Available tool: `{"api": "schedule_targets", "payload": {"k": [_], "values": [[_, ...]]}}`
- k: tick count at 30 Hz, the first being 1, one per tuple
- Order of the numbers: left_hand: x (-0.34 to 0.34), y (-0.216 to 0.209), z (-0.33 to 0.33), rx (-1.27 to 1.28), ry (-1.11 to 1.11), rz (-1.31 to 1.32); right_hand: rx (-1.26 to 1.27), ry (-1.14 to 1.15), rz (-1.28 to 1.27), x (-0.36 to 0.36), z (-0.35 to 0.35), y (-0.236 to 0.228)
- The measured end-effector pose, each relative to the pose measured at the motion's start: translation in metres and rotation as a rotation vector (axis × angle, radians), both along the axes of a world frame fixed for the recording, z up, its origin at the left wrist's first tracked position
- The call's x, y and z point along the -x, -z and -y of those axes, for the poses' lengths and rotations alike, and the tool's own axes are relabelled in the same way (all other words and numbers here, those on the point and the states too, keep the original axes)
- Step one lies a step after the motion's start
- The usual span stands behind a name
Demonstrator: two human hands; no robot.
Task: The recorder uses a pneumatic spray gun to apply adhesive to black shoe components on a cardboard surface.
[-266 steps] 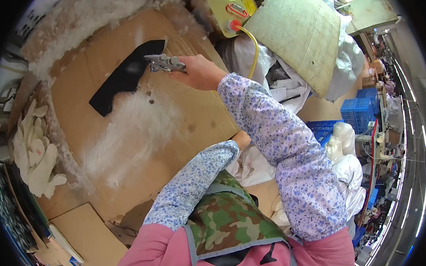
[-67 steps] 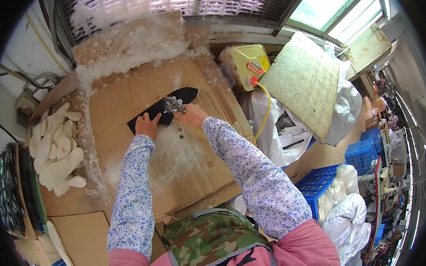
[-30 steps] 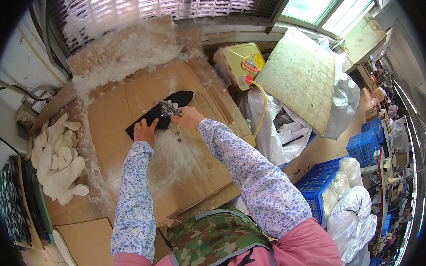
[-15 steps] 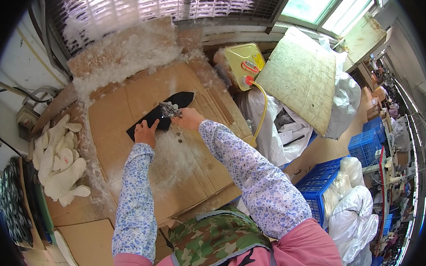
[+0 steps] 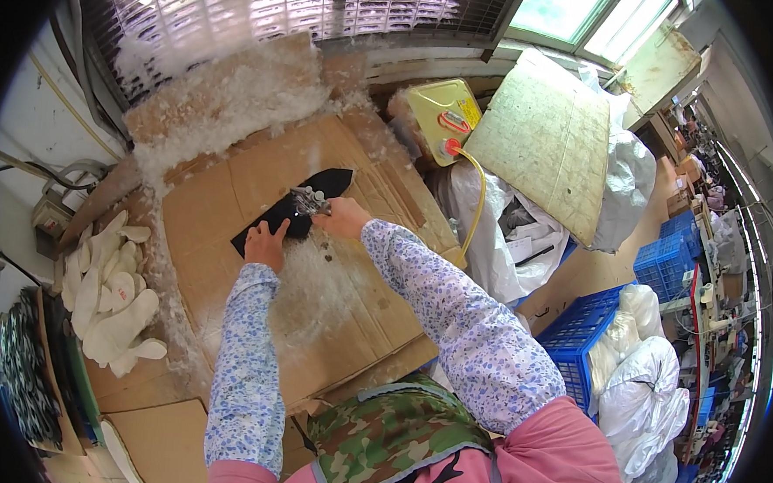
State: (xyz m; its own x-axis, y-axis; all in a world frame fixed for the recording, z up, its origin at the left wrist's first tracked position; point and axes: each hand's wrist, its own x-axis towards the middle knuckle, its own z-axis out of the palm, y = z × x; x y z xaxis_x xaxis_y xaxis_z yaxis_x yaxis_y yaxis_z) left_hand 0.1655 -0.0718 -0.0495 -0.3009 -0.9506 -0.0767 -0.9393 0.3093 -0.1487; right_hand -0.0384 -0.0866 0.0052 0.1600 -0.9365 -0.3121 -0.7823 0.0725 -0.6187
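On the cardboard work surface (image 5: 375, 285) lies a flat black piece (image 5: 330, 183) with a pointed far end, set on a slant. My left hand (image 5: 266, 246) rests on its near left end, fingertips apart and pressing down on it. My right hand (image 5: 346, 218) is closed around a small metal spray gun (image 5: 308, 201) with round knobs, held just over the middle of the black piece. Its nozzle and trigger are too small to make out. Both forearms wear floral sleeves.
White fluffy residue coats the back cardboard (image 5: 228, 93) below a metal grille. Pale foot-shaped pieces (image 5: 121, 302) are heaped at left. A yellow can (image 5: 441, 113) with a yellow hose (image 5: 481, 194) stands back right, beside a white bag (image 5: 491, 238). A blue crate (image 5: 574, 339) sits at right.
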Motion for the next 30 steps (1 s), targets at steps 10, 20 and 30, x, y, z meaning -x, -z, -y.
{"api": "schedule_targets", "payload": {"k": [10, 20, 30], "values": [[-0.016, -0.005, -0.001, -0.022, 0.010, -0.114, 0.007, -0.009, 0.003, -0.001, -0.001, 0.000], [-0.010, -0.012, -0.006, -0.048, -0.031, -0.141, -0.014, -0.018, 0.033, 0.002, -0.001, 0.000], [-0.007, -0.013, -0.005, -0.058, -0.043, -0.113, 0.008, -0.020, 0.016, 0.000, -0.003, -0.003]]}}
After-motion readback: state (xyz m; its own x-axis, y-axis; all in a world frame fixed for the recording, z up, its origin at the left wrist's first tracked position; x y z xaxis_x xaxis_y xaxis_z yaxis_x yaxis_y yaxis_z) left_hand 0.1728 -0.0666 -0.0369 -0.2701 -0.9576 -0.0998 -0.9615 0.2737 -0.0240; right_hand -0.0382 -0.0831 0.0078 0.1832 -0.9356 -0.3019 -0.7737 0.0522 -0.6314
